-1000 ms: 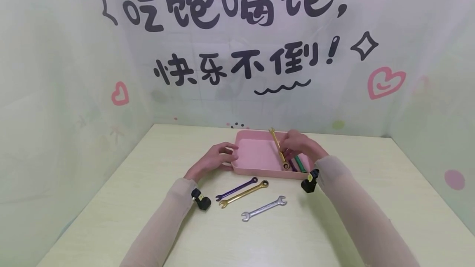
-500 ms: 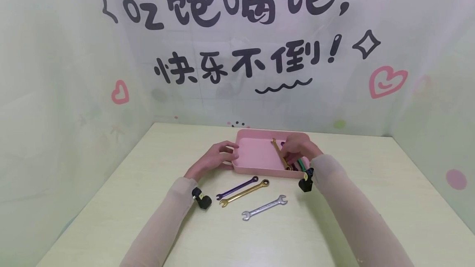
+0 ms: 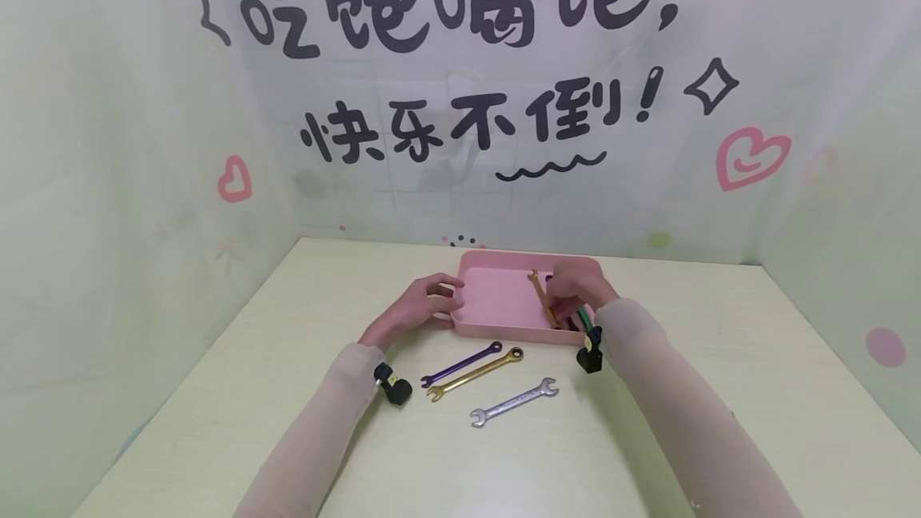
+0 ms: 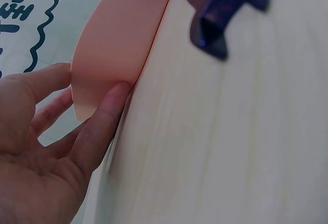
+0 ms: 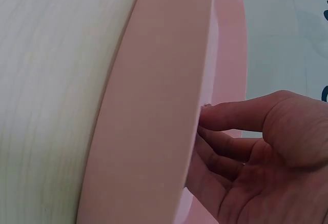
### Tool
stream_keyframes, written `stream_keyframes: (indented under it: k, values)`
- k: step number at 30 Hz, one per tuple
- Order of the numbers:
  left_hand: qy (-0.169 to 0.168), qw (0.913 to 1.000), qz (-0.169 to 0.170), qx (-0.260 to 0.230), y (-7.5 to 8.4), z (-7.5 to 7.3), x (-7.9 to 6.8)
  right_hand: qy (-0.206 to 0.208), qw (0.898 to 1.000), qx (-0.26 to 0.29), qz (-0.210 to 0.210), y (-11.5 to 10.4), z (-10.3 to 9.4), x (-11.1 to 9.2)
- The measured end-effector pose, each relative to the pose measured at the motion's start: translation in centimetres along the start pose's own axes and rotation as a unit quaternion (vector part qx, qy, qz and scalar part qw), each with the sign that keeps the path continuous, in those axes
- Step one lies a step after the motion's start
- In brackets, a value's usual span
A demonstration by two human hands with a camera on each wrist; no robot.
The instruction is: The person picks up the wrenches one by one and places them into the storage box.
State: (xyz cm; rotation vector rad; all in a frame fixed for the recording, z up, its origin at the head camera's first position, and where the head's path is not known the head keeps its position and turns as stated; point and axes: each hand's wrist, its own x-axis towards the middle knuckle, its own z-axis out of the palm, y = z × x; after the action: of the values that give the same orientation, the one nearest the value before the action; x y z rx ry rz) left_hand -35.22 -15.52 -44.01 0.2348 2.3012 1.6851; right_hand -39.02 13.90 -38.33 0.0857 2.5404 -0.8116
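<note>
Your left hand (image 3: pixel 420 306) is at the left end of the pink tray (image 3: pixel 500 298), fingers extended and relaxed, spread apart. In the left wrist view its thumb lies against the tray's outer wall and its index finger meets the edge; the hand steadies the tray without curling round it.

Your right hand (image 3: pixel 581 284) is inside the tray at the right end, fingers bent downward beside the inner gold wrench (image 3: pixel 542 294). The right wrist view shows those fingers beyond the front rim, tips hidden by the wall; you cannot tell whether they grip anything.

The tray is a shallow rectangular container with rounded corners, set toward the back of the worktop (image 3: pixel 403 470). All visible contents are grouped in its right half. The inner gold wrench lies slanted, its near end close to the front wall. Right of it, a dark purple wrench (image 3: pixel 549 278) is mostly covered by your right hand. Farther right, a green wrench (image 3: pixel 585 318) shows only in part.

In front of the tray, on the worktop, locate the purple combination wrench (image 3: pixel 460 364), the outer gold wrench (image 3: pixel 475 374) just beside it, and the silver double open-end wrench (image 3: pixel 515 402) nearer you.
</note>
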Motion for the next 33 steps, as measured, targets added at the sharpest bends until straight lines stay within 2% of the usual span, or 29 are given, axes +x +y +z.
stream_keyframes:
  k: [13, 18, 22, 27, 30, 33]
  values:
    - [0.0, 1.0, 0.001, 0.005, 0.0, 0.0, 0.2, 0.031, 0.999, -0.009, 0.018, -0.1, -0.1, -0.3]
    - [-0.002, 1.0, 0.002, 0.006, 0.1, 0.0, 0.1, 0.019, 0.999, -0.026, -0.007, -0.1, -0.3, -0.7]
    - [-0.001, 1.0, 0.0, 0.002, 0.2, 0.0, 0.1, 0.013, 0.998, -0.036, -0.059, -0.4, -0.5, -1.7]
    - [-0.001, 1.0, -0.001, 0.001, 0.2, 0.0, 0.2, 0.022, 0.988, -0.04, -0.145, -0.3, -0.3, -3.9]
    - [0.0, 1.0, -0.001, 0.004, 0.2, 0.1, 0.1, 0.028, 0.981, -0.021, -0.192, -0.2, -0.1, -5.6]
    - [0.003, 1.0, -0.001, 0.002, 0.3, 0.1, -0.2, 0.031, 0.965, -0.01, -0.259, -0.1, 0.2, -7.5]
